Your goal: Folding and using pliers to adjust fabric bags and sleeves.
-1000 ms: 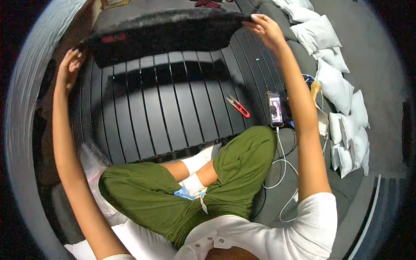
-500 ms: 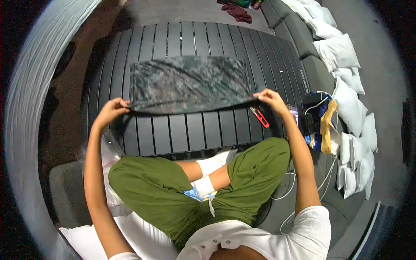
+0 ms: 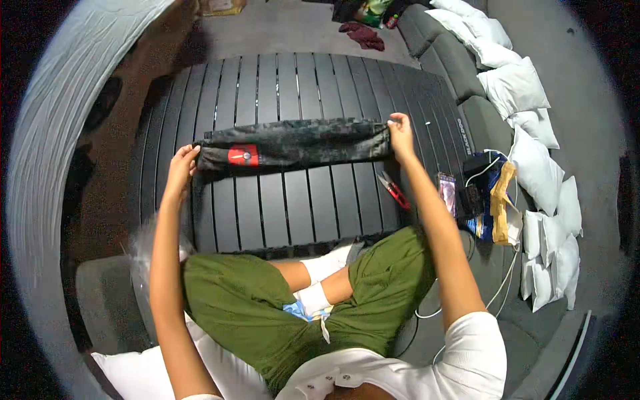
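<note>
A dark camouflage-patterned cloth (image 3: 313,141) is stretched in a narrow folded band across the slatted black table (image 3: 263,207). On its left part a red patch (image 3: 243,155) with a light emblem shows. My left hand (image 3: 181,171) pinches the band's left end, and my right hand (image 3: 401,139) pinches the right end near its far corner. Whether the cloth is a garment cannot be told. Below its right end lies a pair of red-handled thread snips (image 3: 395,191), blades toward the cloth, apart from my right hand.
Right of the snips lie a phone (image 3: 447,192) and a blue-and-yellow packet (image 3: 501,203) with white cables (image 3: 510,270). White pillows (image 3: 515,87) line the grey sofa (image 3: 453,63). A maroon cloth (image 3: 363,35) lies on the floor beyond the table.
The cloth has gone from a wide spread to a narrow band as its near edge folded over to the far side. The red patch has come into sight. My right hand has moved farther away.
</note>
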A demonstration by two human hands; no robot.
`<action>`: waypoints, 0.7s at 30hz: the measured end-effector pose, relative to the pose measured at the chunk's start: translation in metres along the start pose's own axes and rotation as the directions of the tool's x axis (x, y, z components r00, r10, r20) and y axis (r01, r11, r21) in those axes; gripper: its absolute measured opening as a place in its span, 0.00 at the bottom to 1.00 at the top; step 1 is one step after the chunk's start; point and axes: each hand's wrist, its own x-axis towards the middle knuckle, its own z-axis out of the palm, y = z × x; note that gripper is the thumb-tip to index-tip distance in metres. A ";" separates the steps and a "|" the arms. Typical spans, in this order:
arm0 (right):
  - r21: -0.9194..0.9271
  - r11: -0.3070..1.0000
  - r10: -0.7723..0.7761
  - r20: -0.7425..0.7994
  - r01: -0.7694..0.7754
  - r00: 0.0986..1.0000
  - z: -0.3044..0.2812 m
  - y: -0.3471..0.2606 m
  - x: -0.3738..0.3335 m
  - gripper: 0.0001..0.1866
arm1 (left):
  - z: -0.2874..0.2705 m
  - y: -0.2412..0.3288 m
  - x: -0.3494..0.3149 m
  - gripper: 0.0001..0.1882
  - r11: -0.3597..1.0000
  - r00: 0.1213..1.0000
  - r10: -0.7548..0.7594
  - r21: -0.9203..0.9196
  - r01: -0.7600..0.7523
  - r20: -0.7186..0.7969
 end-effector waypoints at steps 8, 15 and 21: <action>-0.344 0.909 -0.296 -0.132 0.236 0.946 0.045 -0.001 0.002 0.05 | 0.029 -0.040 0.046 0.11 0.799 0.756 0.504 0.559 -0.224 -0.418; -0.535 0.823 -0.259 -0.058 0.189 0.964 0.047 -0.001 0.003 0.06 | 0.038 -0.038 0.046 0.12 0.610 0.736 0.554 0.791 -0.042 -0.389; -0.695 0.712 -0.230 -0.090 0.104 0.969 0.047 -0.007 -0.003 0.08 | 0.045 -0.012 0.025 0.12 0.392 0.830 0.405 0.893 0.221 -0.383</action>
